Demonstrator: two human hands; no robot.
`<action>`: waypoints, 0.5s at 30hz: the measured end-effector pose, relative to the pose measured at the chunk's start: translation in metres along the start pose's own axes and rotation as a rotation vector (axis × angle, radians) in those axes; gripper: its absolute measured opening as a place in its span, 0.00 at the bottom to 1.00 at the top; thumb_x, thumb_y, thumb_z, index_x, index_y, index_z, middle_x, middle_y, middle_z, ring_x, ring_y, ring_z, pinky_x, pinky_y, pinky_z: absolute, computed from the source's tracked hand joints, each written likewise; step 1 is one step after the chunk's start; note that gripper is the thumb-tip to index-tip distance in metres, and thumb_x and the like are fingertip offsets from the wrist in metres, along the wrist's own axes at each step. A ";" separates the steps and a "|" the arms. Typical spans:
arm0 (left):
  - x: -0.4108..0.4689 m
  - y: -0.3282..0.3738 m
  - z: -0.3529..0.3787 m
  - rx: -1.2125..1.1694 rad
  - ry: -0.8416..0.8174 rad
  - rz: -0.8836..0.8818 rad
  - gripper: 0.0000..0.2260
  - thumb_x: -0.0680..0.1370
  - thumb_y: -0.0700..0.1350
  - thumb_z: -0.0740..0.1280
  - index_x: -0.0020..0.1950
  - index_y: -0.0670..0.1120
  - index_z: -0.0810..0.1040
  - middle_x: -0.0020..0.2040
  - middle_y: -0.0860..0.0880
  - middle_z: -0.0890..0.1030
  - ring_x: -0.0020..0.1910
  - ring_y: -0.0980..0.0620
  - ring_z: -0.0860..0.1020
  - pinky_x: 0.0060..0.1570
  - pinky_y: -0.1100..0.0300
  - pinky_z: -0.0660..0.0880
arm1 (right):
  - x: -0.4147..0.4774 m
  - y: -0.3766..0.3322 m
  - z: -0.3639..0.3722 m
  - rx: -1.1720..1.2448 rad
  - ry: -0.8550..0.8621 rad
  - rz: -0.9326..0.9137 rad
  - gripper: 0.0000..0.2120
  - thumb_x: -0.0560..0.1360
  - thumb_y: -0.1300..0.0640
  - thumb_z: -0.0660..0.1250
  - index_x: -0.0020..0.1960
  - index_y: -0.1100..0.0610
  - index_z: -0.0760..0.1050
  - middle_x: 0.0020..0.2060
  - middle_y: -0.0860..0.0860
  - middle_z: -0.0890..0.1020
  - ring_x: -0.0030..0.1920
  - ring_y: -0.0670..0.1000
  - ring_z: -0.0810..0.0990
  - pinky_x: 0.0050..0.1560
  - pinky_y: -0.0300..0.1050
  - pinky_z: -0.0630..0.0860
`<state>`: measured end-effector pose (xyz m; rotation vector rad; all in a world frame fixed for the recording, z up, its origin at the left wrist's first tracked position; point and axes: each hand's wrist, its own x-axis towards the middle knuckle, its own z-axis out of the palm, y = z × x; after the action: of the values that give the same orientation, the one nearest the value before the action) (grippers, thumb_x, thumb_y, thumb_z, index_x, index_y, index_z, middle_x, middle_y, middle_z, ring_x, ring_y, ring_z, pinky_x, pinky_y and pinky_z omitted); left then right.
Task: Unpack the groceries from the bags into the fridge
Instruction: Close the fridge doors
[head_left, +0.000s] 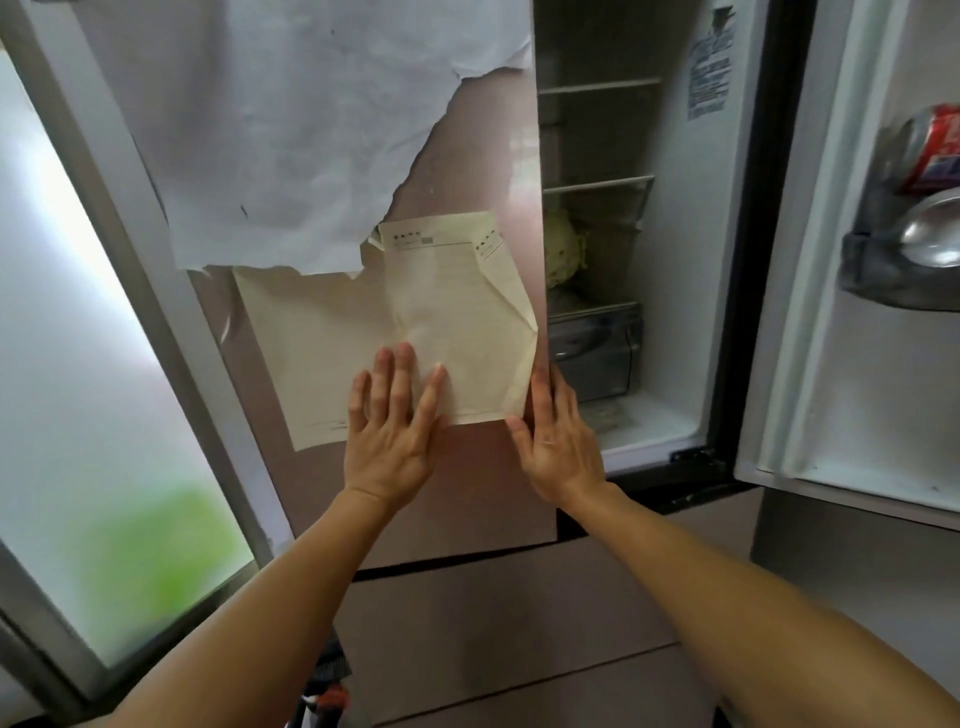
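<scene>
Left hand (392, 436) flat on fridge door (483, 171) paper (441, 332).

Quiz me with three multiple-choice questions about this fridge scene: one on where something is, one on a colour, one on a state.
1. Where does the left hand rest?
A. on the yellowish paper stuck to the closed fridge door
B. inside the fridge
C. on the open door's rack

2. What colour is the label on the bottle in the open door's rack?
A. green
B. red
C. black

3. How do the fridge's two upper doors stand?
A. both closed
B. both open
C. right one open, left one closed

Answers:
1. A: its palm and fingers lie flat on the lower part of the yellowish paper.
2. B: the label shows red above the grey door rack.
3. C: the shelves show past the right hand, while the closed left door carries the papers.
</scene>
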<state>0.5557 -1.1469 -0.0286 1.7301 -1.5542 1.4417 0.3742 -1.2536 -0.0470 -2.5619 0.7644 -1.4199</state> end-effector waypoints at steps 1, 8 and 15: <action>0.001 0.000 0.004 -0.005 0.011 -0.006 0.26 0.81 0.53 0.54 0.77 0.46 0.55 0.79 0.43 0.40 0.78 0.42 0.43 0.75 0.44 0.44 | 0.003 0.003 0.002 -0.009 -0.003 -0.001 0.32 0.79 0.35 0.41 0.76 0.44 0.30 0.75 0.61 0.59 0.68 0.62 0.66 0.48 0.61 0.78; 0.002 -0.003 0.018 0.049 0.035 0.016 0.24 0.82 0.53 0.54 0.77 0.46 0.58 0.79 0.42 0.42 0.78 0.41 0.44 0.74 0.43 0.46 | 0.015 0.014 0.015 -0.044 0.003 -0.005 0.30 0.79 0.34 0.40 0.75 0.43 0.35 0.73 0.61 0.64 0.65 0.63 0.71 0.46 0.61 0.78; 0.006 0.007 0.002 -0.011 -0.019 -0.031 0.23 0.81 0.50 0.56 0.76 0.45 0.63 0.79 0.40 0.47 0.78 0.40 0.46 0.74 0.41 0.48 | 0.011 0.018 -0.010 -0.154 -0.176 0.028 0.34 0.79 0.35 0.46 0.77 0.45 0.34 0.77 0.55 0.56 0.71 0.57 0.64 0.55 0.56 0.75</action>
<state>0.5489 -1.1538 -0.0264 1.7590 -1.5350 1.4035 0.3639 -1.2731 -0.0390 -2.7321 0.9095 -1.1492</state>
